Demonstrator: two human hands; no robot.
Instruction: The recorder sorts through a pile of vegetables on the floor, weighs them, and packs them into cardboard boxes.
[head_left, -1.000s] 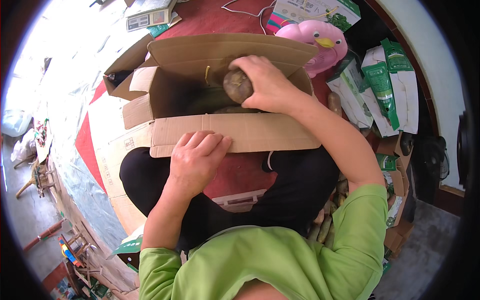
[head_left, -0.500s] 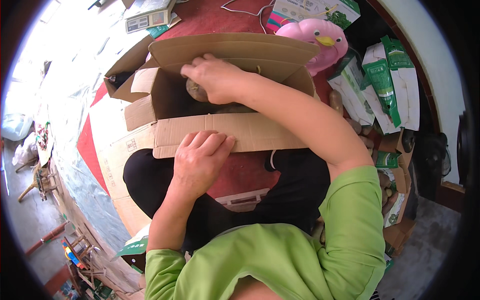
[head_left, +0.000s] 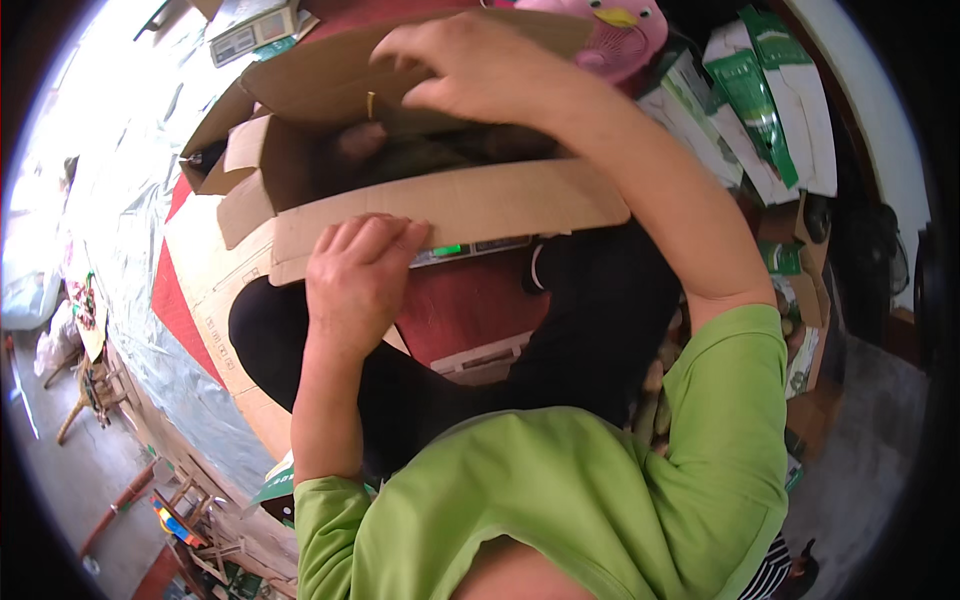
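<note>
An open cardboard box point(head_left: 325, 75) stands before my crossed legs. My left hand point(head_left: 352, 275) is closed over the edge of its near flap point(head_left: 500, 198). Above the box's far side hovers my right hand point(head_left: 465, 68), fingers apart and nothing in them. Inside lies a rounded brownish lump point(head_left: 361, 141), perhaps a root vegetable, at the left. Other dark contents are too shaded and blurred to name. Below the near flap shows part of a device with a lit green display point(head_left: 447, 250).
A pink duck-faced plastic item point(head_left: 620, 40) sits beyond the box. White and green cartons point(head_left: 765, 125) stand at the right. Several brownish, elongated vegetables point(head_left: 652, 395) lie beside my right leg. Flattened cardboard point(head_left: 215, 300) and clear plastic sheeting point(head_left: 150, 300) cover floor at the left.
My right hand has let go of the brown lump and lifted up out of the box, its fingers now spread. My left hand stays on the near flap. The view has shifted.
</note>
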